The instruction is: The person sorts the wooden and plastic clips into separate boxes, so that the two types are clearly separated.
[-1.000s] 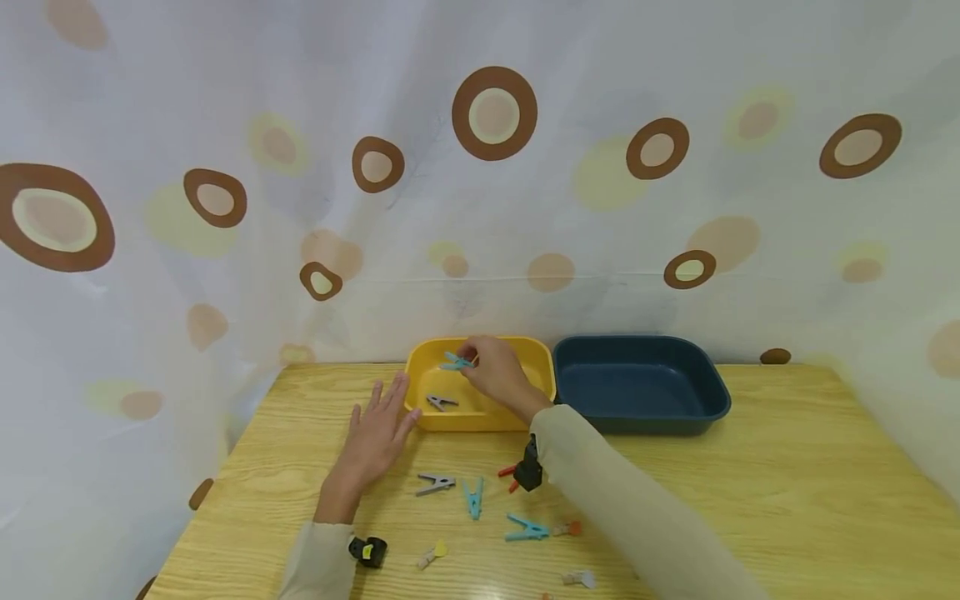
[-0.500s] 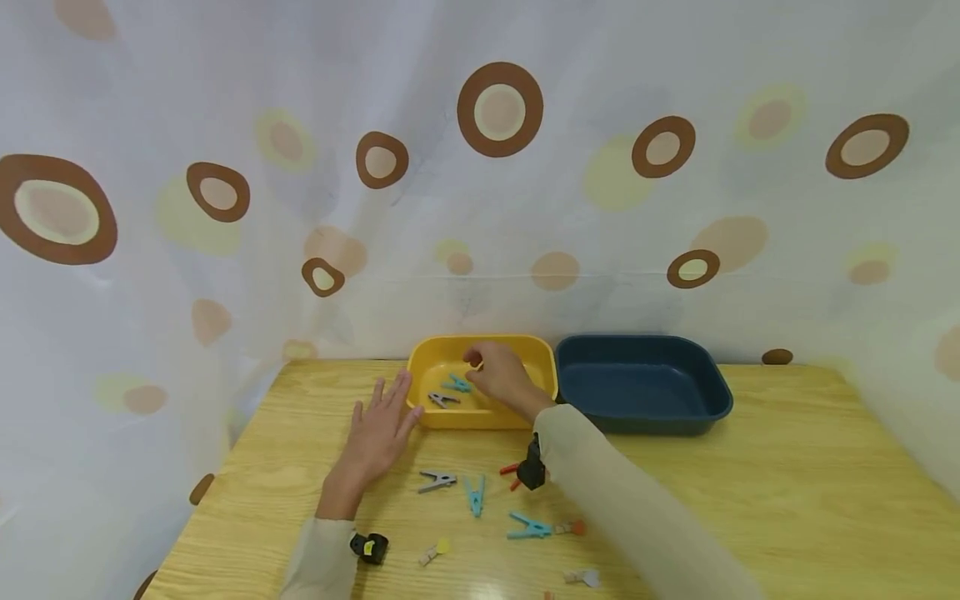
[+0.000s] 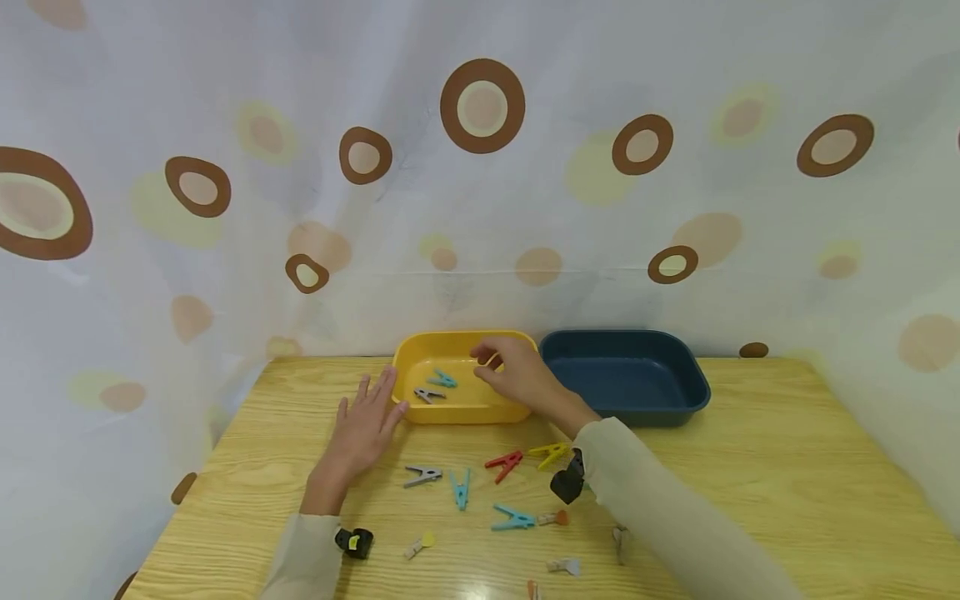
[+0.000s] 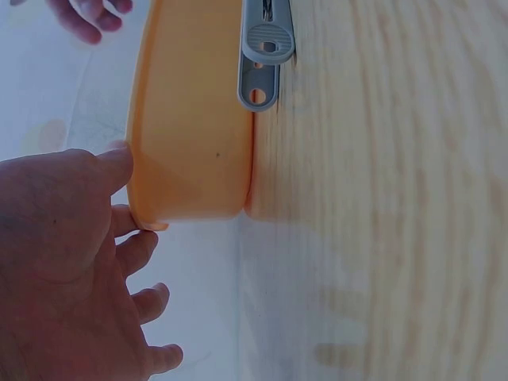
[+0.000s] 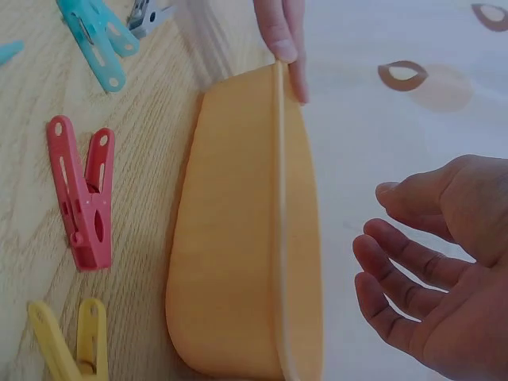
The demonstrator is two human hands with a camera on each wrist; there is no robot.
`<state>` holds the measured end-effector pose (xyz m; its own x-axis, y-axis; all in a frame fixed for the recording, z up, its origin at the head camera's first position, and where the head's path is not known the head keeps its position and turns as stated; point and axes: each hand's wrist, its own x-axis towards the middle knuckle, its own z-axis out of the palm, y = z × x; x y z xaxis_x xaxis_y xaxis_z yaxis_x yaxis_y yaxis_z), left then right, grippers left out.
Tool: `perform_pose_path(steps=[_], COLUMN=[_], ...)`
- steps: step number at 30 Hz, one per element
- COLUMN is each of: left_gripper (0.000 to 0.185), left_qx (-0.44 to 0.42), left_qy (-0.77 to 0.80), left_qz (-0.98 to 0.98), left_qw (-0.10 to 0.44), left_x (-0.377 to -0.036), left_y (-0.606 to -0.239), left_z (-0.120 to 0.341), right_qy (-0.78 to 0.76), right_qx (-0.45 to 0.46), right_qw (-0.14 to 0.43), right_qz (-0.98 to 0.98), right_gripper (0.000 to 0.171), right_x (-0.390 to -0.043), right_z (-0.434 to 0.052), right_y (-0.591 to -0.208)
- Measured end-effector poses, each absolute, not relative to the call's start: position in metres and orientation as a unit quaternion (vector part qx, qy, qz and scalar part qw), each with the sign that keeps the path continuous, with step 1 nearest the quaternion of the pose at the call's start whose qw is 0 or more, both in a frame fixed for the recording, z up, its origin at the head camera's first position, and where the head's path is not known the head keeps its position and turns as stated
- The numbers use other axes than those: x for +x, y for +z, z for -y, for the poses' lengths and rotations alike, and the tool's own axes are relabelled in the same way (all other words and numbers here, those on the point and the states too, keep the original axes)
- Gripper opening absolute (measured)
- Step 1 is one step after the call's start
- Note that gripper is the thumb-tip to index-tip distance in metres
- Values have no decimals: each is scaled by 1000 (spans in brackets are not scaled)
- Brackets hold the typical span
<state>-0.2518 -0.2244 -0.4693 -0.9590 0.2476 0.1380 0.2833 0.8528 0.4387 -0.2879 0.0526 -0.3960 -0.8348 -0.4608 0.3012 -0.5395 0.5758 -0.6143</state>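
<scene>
Fingers [image 4: 123,221] against yellow, round-cornered tray [image 3: 465,415]

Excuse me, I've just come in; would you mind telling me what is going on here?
Someone is handling plastic clips. Their left hand touches the left end of a yellow tray, while their right hand hovers over it, holding nothing. A light-blue clip and a gray clip lie inside. More clips, including a red one and a yellow one, lie on the wooden table, and a dark blue tray stands to the right.
</scene>
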Motion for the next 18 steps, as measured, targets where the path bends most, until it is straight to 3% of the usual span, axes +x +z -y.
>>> perform_pose_path(steps=[18], left_gripper=[66], left_qx=[-140], left_qy=[-233], left_qz=[961], left_qw=[43], left_x=[-250], left_y=[-466], left_z=[223], right_qy=[391], right_qx=[269], right_qw=[113], right_qz=[873], right_gripper=[23], right_x=[-230], right_z=[-112], right_y=[-399])
